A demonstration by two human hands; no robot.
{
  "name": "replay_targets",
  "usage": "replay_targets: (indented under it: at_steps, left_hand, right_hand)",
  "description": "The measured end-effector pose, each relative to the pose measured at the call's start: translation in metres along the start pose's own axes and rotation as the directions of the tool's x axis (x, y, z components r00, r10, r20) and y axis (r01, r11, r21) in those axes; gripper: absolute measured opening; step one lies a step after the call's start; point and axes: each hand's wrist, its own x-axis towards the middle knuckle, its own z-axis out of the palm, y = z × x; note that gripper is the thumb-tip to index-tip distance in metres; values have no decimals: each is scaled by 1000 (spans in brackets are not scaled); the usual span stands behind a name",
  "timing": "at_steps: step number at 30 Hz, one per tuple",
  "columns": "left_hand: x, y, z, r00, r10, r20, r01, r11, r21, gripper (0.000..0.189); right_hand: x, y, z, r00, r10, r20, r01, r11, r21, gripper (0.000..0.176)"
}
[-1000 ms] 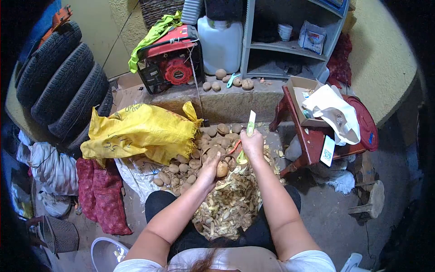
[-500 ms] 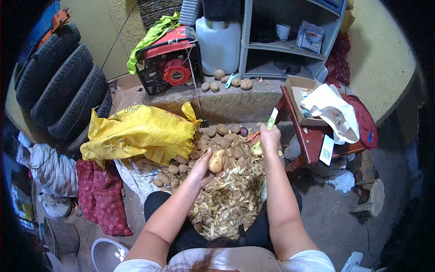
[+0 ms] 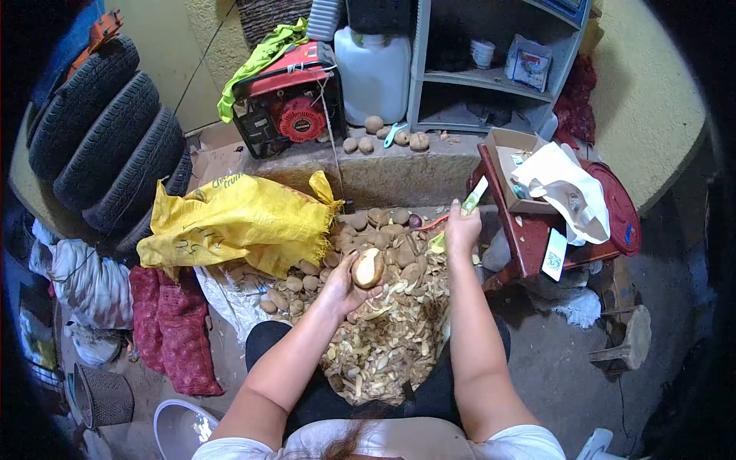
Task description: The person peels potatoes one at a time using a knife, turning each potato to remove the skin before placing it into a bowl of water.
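My left hand (image 3: 346,290) cradles a partly peeled potato (image 3: 369,269), its bare pale face turned up and brown skin along the sides. To its right, my right hand (image 3: 463,230) is closed round a slim green-and-white knife-like tool (image 3: 475,195), whose pale end points up and right, well apart from the potato. Beneath both hands spreads a heap of peelings (image 3: 383,337), reaching back between my knees. Unpeeled potatoes (image 3: 377,218) lie behind it, with a purple onion (image 3: 415,221) among them.
A yellow sack (image 3: 238,226) lies at the left beside red mesh bags (image 3: 172,330). On the right, a red table (image 3: 525,238) bears a cardboard box (image 3: 510,172) and a phone (image 3: 553,254). A generator (image 3: 287,107) stands behind, near a ledge (image 3: 406,176) with several potatoes.
The potato has turned in my left hand, so its pale face now points up. My right hand has shifted slightly right, and its tool leans further right.
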Motion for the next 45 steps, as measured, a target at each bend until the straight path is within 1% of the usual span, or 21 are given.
replay_targets:
  at_steps: [2, 5, 6, 8, 9, 12, 15, 16, 18, 23, 25, 28, 30, 31, 34, 37, 38, 39, 42, 44, 45]
  left_hand:
    - [0, 3, -1, 1000, 2, 2, -2, 1000, -26, 34]
    - [3, 5, 1, 999, -20, -43, 18, 998, -60, 36]
    - [6, 3, 0, 999, -18, -43, 15, 998, -63, 36]
    - [11, -2, -2, 999, 18, -28, -18, 1000, -16, 38]
    - [10, -3, 2, 996, 32, -85, -33, 999, -1, 38]
    - [18, -10, 0, 989, 99, -113, -93, 994, 65, 38]
    - [11, -15, 15, 970, 163, -182, -146, 984, 105, 37]
    - [10, -16, 18, 959, 169, -226, -146, 982, 118, 37]
    - [16, -18, 12, 965, 158, -208, -138, 984, 110, 35]
    - [10, -18, 22, 962, 139, -236, -106, 983, 150, 33]
    - [11, -18, 20, 962, 146, -231, -106, 978, 179, 33]
    - [9, -18, 10, 981, 141, -132, -107, 965, 240, 31]
    - [-3, -17, 14, 988, 107, -109, -65, 941, 332, 26]
    - [-3, -20, 19, 977, 144, -158, -91, 949, 302, 24]
    - [-4, -18, 16, 981, 122, -152, -66, 942, 328, 23]
    - [-4, -16, 11, 989, 111, -96, -69, 928, 366, 26]
    - [-4, -16, 11, 992, 111, -68, -76, 918, 390, 27]
    - [-5, -17, 11, 991, 113, -65, -78, 916, 393, 27]
    - [-6, -10, 9, 980, 190, -51, -158, 914, 374, 29]
    - [-8, 0, 7, 983, 140, -114, -106, 959, 262, 29]
    - [-4, 1, 3, 978, 174, -116, -146, 965, 219, 29]
  right_hand:
    - [-3, 4, 5, 972, 157, 173, -172, 982, 74, 25]
    - [-31, -24, 5, 960, 23, 280, -33, 999, 34, 23]
    - [-37, -24, 9, 933, 74, 352, -105, 992, 70, 22]
    - [-49, -27, 14, 927, -16, 376, -24, 995, 101, 23]
    - [-54, -30, 14, 926, -14, 378, -26, 995, 100, 23]
    - [-64, -45, 11, 921, -25, 388, 6, 999, 50, 22]
    - [-71, -53, 8, 910, -150, 387, 139, 989, 56, 20]
    - [-70, -53, 7, 911, -155, 382, 144, 988, 57, 20]
    - [-69, -54, 7, 900, -67, 430, 91, 995, -36, 19]
    - [-60, -32, 15, 917, -77, 392, 141, 980, -137, 22]
    - [-57, -35, 14, 914, 22, 406, 41, 988, -147, 24]
    - [-42, -21, 13, 925, 96, 366, -24, 980, -197, 25]
    - [-30, -6, 14, 947, 43, 319, 19, 982, -188, 25]
    - [-29, -4, 13, 943, 28, 332, 31, 985, -170, 25]
    - [-30, -7, 11, 947, -16, 322, 82, 978, -193, 26]
    - [-29, 0, 11, 952, -8, 307, 75, 976, -207, 26]
    - [-26, -1, 9, 970, -57, 235, 108, 972, -210, 26]
    - [-22, -3, 5, 981, -108, 160, 142, 967, -214, 25]
    - [-7, -8, -7, 998, -17, 59, 27, 985, -170, 24]
    - [-5, -8, -7, 997, -19, 68, 29, 988, -155, 24]
    - [-10, -9, -5, 992, -23, 123, 38, 993, -113, 24]
